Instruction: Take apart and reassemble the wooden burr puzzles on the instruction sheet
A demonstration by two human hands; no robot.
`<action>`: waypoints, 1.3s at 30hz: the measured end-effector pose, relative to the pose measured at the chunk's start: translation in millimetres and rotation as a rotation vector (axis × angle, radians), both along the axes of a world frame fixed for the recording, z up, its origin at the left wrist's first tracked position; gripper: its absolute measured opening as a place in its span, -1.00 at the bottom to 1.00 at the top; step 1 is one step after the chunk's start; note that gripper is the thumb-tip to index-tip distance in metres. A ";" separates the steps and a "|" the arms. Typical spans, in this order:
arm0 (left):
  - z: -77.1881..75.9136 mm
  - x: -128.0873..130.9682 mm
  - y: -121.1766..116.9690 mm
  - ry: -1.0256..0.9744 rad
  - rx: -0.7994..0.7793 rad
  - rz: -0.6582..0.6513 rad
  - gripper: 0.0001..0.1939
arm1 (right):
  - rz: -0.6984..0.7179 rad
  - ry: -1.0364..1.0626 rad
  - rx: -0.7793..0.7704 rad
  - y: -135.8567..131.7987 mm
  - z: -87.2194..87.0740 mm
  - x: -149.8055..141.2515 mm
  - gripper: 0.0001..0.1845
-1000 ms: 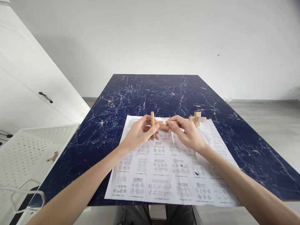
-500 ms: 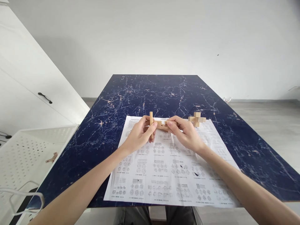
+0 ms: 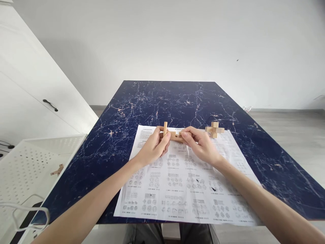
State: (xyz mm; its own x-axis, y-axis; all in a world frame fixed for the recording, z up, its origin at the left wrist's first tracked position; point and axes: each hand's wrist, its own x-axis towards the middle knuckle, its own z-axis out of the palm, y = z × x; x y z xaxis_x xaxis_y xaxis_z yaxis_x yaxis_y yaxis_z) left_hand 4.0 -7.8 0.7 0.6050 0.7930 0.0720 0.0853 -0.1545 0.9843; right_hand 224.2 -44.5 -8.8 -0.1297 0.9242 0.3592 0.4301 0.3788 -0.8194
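My left hand (image 3: 153, 147) is closed round an upright wooden puzzle stick (image 3: 165, 128), whose top pokes out above the fingers. My right hand (image 3: 201, 145) pinches a horizontal notched wooden piece (image 3: 175, 135) that meets the upright stick between the two hands. Both hands hover just above a printed instruction sheet (image 3: 185, 183) covered in small diagrams. An assembled wooden burr puzzle (image 3: 214, 129) sits on the sheet's far right corner, just beyond my right hand.
The sheet lies on a dark blue marbled table (image 3: 177, 101). A white perforated basket (image 3: 27, 169) stands to the left with a small wooden piece (image 3: 57, 170) in it. White cabinet doors with a black handle (image 3: 50, 105) are further left.
The upright stick has sunk lower into my left hand, with less of it showing above the fingers. Both hands stay in nearly the same place.
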 end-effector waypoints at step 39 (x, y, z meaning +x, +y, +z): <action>-7.1 -7.2 6.7 0.312 0.377 0.117 -0.64 | -0.332 -0.166 -0.100 15.6 -19.6 12.0 -0.48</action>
